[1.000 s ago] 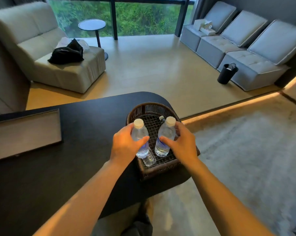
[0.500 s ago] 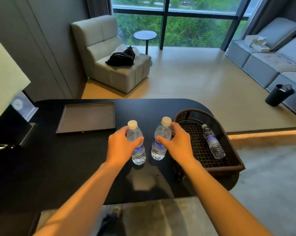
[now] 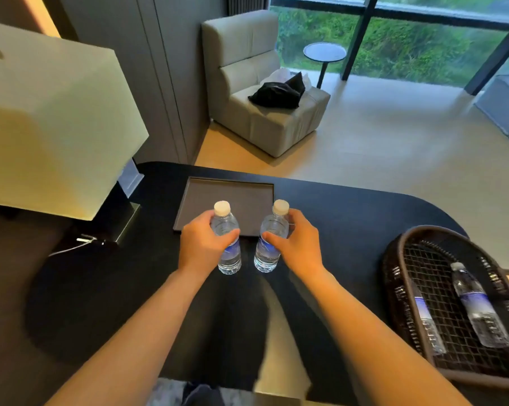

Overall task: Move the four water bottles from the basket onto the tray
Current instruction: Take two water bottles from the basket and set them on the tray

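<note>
Holding one upright bottle per hand: left hand [image 3: 202, 247], right hand [image 3: 298, 244], before tray [image 3: 194, 200]

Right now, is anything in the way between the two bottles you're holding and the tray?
Nothing visible: the flat dark rectangular tray lies bare just beyond the two clear white-capped plastic water bottles.

Since a second ago the left hand [image 3: 202, 247] and right hand [image 3: 298, 244] have lifted two upright bottles out of the basket [image 3: 393, 276] and carried them leftward across the tabletop [image 3: 349, 218]. The left bottle [image 3: 226, 238] and right bottle [image 3: 272, 238] now sit in front of the tray's [image 3: 215, 191] near edge instead of over the basket. Two bottles remain lying in the basket, one [image 3: 478, 306] now fully uncovered.
</note>
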